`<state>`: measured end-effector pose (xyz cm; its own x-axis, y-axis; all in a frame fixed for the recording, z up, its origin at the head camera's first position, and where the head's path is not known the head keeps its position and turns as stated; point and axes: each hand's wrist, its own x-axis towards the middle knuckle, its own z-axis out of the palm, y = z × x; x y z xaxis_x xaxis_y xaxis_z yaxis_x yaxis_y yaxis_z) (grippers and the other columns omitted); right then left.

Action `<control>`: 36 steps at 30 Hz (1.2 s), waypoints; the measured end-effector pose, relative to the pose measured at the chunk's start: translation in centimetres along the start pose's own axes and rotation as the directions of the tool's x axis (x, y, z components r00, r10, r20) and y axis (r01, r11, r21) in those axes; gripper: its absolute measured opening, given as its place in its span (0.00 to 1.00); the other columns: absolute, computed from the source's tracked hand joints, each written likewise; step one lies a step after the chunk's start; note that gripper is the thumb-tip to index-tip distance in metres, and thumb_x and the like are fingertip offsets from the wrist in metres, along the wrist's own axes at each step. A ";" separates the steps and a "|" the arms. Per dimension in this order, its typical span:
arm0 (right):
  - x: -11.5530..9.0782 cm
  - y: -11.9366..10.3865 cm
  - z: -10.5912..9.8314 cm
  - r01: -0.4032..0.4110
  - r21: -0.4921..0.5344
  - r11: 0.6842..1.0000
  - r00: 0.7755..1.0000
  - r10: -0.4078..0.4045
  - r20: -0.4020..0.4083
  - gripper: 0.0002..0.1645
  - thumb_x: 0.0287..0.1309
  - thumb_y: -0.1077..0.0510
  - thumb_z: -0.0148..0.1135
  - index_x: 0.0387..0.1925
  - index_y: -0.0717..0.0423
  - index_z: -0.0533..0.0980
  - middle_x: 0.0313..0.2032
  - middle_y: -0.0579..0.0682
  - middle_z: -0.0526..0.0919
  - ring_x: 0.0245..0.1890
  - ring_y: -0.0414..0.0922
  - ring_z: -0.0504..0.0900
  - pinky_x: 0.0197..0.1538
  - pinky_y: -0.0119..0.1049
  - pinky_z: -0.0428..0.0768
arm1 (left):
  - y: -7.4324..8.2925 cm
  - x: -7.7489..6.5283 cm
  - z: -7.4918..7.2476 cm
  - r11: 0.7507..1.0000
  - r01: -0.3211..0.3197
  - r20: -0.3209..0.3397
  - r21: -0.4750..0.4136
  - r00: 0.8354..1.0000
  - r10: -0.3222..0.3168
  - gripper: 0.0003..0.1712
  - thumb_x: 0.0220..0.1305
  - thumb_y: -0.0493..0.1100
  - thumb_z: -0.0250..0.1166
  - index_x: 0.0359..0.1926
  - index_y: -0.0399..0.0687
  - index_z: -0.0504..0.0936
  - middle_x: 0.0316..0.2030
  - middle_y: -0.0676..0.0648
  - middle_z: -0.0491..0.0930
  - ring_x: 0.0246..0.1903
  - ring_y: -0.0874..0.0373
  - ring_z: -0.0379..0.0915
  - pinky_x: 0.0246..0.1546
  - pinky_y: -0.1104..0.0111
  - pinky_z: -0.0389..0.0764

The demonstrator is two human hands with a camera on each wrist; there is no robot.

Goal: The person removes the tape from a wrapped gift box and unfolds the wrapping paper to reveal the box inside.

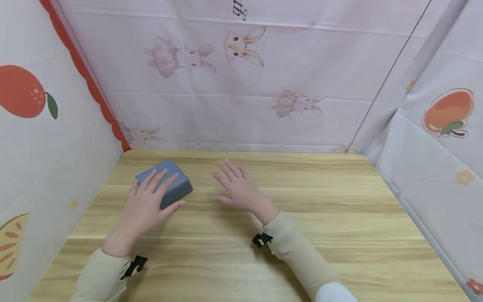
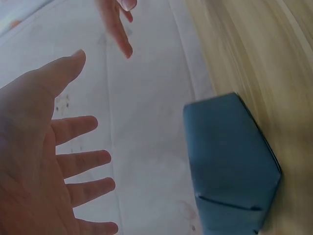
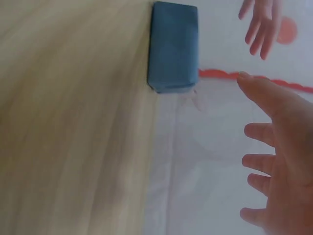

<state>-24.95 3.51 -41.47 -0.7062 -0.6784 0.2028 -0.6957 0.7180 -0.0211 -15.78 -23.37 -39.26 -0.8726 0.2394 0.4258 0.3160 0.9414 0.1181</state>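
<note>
A blue-grey box-like block (image 1: pixel 177 193) lies on the left part of the wooden table, turned at an angle. A dark line crosses its side (image 2: pixel 230 161) in the left wrist view. Above it is my left hand (image 1: pixel 145 205), fingers spread and straight, covering part of its top in the head view. The left wrist view shows a gap between that hand and the block. My right hand (image 1: pixel 241 191) hovers over the table to the right of the block, palm down, fingers extended, holding nothing.
The wood-grain table (image 1: pixel 302 197) meets a pink rabbit-print cloth (image 1: pixel 234 117) at the back. White fruit-print cloths hang at the left (image 1: pixel 49 155) and right (image 1: pixel 426 159). Black wrist-worn devices sit under both sleeves.
</note>
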 end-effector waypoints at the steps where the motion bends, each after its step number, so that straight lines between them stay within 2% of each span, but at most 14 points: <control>1: 0.4 -0.3 0.2 0.010 -0.005 1.000 1.000 -0.010 0.005 0.47 0.63 0.29 0.50 0.76 0.41 0.51 0.77 0.52 0.48 0.78 0.52 0.43 0.75 0.57 0.51 | -0.4 0.0 0.1 1.000 0.007 -0.002 0.006 1.000 -0.007 0.45 0.53 0.64 0.69 0.70 0.56 0.67 0.68 0.38 0.66 0.69 0.35 0.57 0.61 0.29 0.54; 7: 2.9 -2.1 1.6 0.073 -0.011 0.997 0.996 -0.072 0.045 0.47 0.64 0.28 0.47 0.76 0.42 0.50 0.77 0.52 0.50 0.78 0.52 0.44 0.75 0.56 0.53 | -2.7 0.3 0.5 0.996 0.091 0.052 0.020 0.994 -0.092 0.45 0.59 0.68 0.63 0.71 0.54 0.64 0.68 0.35 0.64 0.68 0.33 0.55 0.60 0.28 0.53; 12: 5.1 -3.5 2.7 0.104 -0.004 0.995 0.993 -0.104 0.047 0.48 0.63 0.26 0.47 0.76 0.43 0.51 0.76 0.50 0.52 0.78 0.50 0.46 0.75 0.55 0.54 | -4.8 0.3 1.0 0.986 0.166 0.109 0.034 0.980 -0.169 0.47 0.60 0.71 0.58 0.72 0.53 0.61 0.69 0.34 0.61 0.67 0.31 0.54 0.59 0.27 0.51; 17: 6.8 -4.5 3.1 0.096 0.003 0.995 0.993 -0.096 0.062 0.49 0.63 0.27 0.47 0.76 0.43 0.49 0.76 0.50 0.53 0.77 0.50 0.48 0.74 0.54 0.56 | -6.3 0.2 1.4 0.976 0.214 0.163 0.042 0.962 -0.218 0.49 0.60 0.73 0.57 0.72 0.49 0.61 0.70 0.33 0.59 0.67 0.30 0.52 0.57 0.26 0.50; 21: 8.0 -5.0 3.7 0.080 0.014 0.997 0.991 -0.081 0.110 0.48 0.63 0.26 0.46 0.77 0.42 0.48 0.76 0.48 0.52 0.78 0.49 0.47 0.75 0.54 0.55 | -7.3 0.0 1.7 0.971 0.236 0.202 0.036 0.950 -0.239 0.50 0.61 0.73 0.55 0.73 0.46 0.60 0.70 0.32 0.58 0.68 0.29 0.50 0.57 0.25 0.50; 25: 8.9 -5.2 4.5 0.071 -0.020 0.997 0.989 -0.068 0.129 0.49 0.63 0.24 0.41 0.77 0.40 0.46 0.76 0.46 0.52 0.78 0.47 0.47 0.74 0.52 0.57 | -7.9 -0.3 2.1 0.968 0.249 0.235 0.036 0.939 -0.250 0.52 0.61 0.74 0.54 0.73 0.44 0.58 0.70 0.30 0.57 0.67 0.28 0.50 0.57 0.26 0.51; 30: 9.7 -5.3 5.0 0.069 -0.035 0.997 0.990 -0.064 0.126 0.48 0.64 0.27 0.45 0.77 0.41 0.47 0.76 0.44 0.53 0.77 0.46 0.49 0.73 0.54 0.59 | -8.3 -0.3 2.2 0.966 0.258 0.268 0.022 0.929 -0.254 0.53 0.61 0.75 0.53 0.73 0.42 0.59 0.69 0.27 0.57 0.67 0.26 0.51 0.58 0.27 0.52; 36: 9.8 -5.3 5.4 0.073 0.000 0.997 0.989 -0.072 0.129 0.48 0.65 0.28 0.46 0.77 0.42 0.45 0.76 0.43 0.53 0.77 0.46 0.49 0.73 0.56 0.59 | -8.7 -0.1 2.4 0.963 0.268 0.299 0.007 0.919 -0.258 0.54 0.61 0.75 0.51 0.72 0.40 0.59 0.71 0.27 0.55 0.67 0.25 0.50 0.59 0.27 0.52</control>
<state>-28.94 -7.78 -44.61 -0.6653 -0.7427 0.0762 -0.7452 0.6668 -0.0064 -19.32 -31.05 -42.49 -0.9945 0.0483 0.0927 0.0679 0.9728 0.2214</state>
